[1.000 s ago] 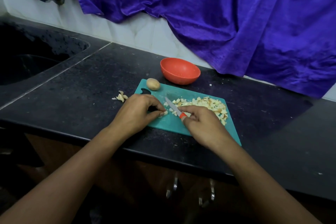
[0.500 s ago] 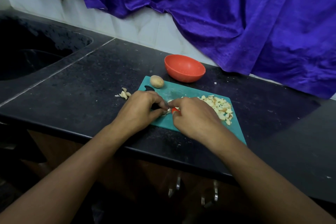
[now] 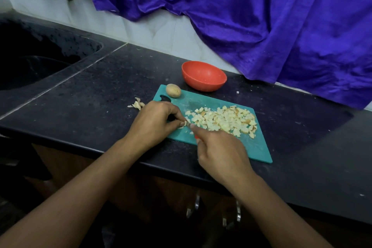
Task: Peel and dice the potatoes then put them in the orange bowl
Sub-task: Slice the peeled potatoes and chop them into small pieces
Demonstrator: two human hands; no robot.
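A teal cutting board (image 3: 255, 147) carries pale yellow potato cubes (image 3: 221, 120) beside an orange bowl (image 3: 203, 76), on speckled black counter (image 3: 100, 90) under purple cloth (image 3: 261, 16).

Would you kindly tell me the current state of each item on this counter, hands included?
orange bowl: upright, appears empty.
whole potato: unpeeled, on the cutting board at its far corner.
diced potato: heaped on the board, not yet in the bowl.
potato piece: pinched by the left hand.
knife: gripped by the right hand, blade at the piece.
peels: lying on the counter, left of the board.
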